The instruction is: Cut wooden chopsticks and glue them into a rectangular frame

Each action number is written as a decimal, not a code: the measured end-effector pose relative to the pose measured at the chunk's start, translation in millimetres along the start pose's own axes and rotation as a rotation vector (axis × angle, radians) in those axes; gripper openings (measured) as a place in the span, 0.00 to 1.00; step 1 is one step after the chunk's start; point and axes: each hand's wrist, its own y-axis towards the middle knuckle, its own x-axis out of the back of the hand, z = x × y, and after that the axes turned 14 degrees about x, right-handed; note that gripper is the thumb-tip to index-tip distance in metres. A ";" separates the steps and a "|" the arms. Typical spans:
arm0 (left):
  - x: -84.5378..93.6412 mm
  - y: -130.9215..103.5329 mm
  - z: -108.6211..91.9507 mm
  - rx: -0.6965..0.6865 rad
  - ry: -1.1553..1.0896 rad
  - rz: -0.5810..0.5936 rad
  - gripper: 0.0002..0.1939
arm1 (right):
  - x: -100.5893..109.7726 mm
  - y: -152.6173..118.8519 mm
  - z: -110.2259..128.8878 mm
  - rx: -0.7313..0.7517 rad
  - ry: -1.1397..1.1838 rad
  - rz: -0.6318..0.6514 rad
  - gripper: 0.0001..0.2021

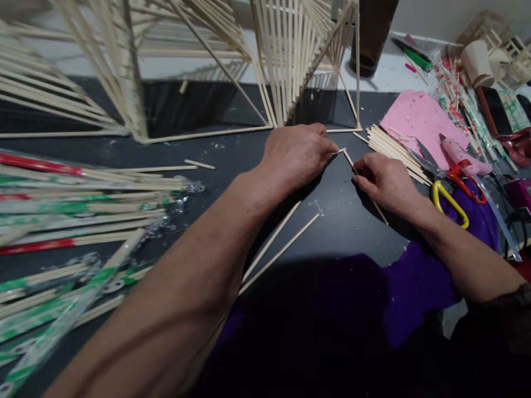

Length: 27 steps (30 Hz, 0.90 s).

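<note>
My left hand (296, 155) rests knuckles-up on the dark tabletop (232, 166), its fingertips pinched on the end of a thin wooden stick (339, 151). My right hand (385, 179) grips another thin stick (379, 211) that slants down under the palm; the two stick ends meet in a point between my hands. Two longer sticks (282, 243) lie side by side under my left forearm. A tall open frame of glued sticks (286, 61) stands just behind my hands.
Wrapped chopsticks (74, 210) in green and red sleeves pile up at the left. A loose stick bundle (394, 152), pink sheet (418, 119), pink glue gun (464, 155) and yellow-handled scissors (450, 202) lie at the right. Purple cloth (415, 287) covers the near edge. A dark bottle (373, 33) stands behind.
</note>
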 end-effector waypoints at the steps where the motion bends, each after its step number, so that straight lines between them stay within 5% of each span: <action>1: 0.4 -0.4 -0.3 0.003 0.006 0.002 0.18 | 0.2 0.1 0.4 0.002 -0.010 0.008 0.09; 27: -10.7 4.5 2.5 -0.043 -0.023 -0.047 0.16 | -3.8 5.7 11.1 -0.042 -0.120 0.091 0.13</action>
